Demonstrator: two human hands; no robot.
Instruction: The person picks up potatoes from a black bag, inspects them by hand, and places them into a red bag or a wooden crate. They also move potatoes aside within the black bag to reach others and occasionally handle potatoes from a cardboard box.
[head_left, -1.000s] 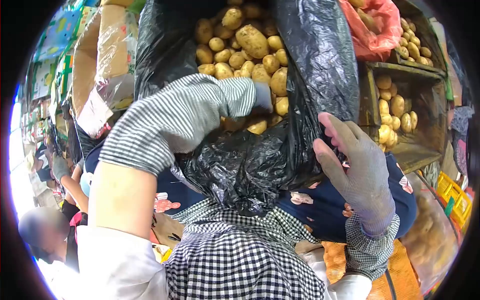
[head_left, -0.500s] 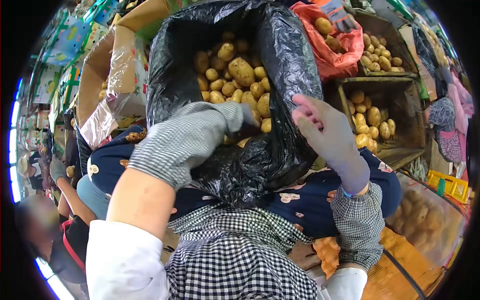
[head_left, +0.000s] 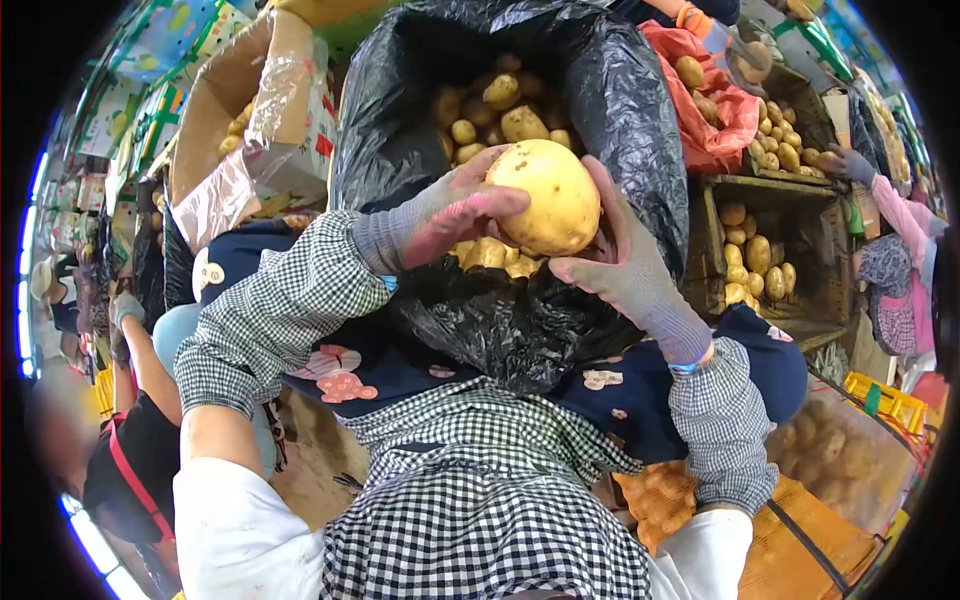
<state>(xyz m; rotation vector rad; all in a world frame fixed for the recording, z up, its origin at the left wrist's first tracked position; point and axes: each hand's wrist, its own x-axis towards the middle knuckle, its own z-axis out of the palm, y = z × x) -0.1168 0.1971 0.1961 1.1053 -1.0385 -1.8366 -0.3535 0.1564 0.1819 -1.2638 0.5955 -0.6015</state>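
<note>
Between my two gloved hands is a large, pale yellow potato (head_left: 545,197), raised above a container lined with a black plastic bag (head_left: 628,95). My left hand (head_left: 450,210) grips its left side, thumb across the front. Around its right side curve the fingers of my right hand (head_left: 628,250), with the thumb low near its underside. Several smaller potatoes (head_left: 501,92) lie inside the black bag, partly hidden behind the big one and my hands. Both gloves are grey with pinkish stains, and checked sleeves cover my forearms.
At right stand a wooden crate (head_left: 830,235) holding several potatoes, another potato crate behind it, and a red bag (head_left: 735,115). Another person's gloved hand holds a potato (head_left: 752,62) there. A cardboard box (head_left: 205,140) stands left. Co-workers sit at both sides.
My left hand has come up out of the black bag with the large potato. My right hand has moved slightly left and now touches that potato too.
</note>
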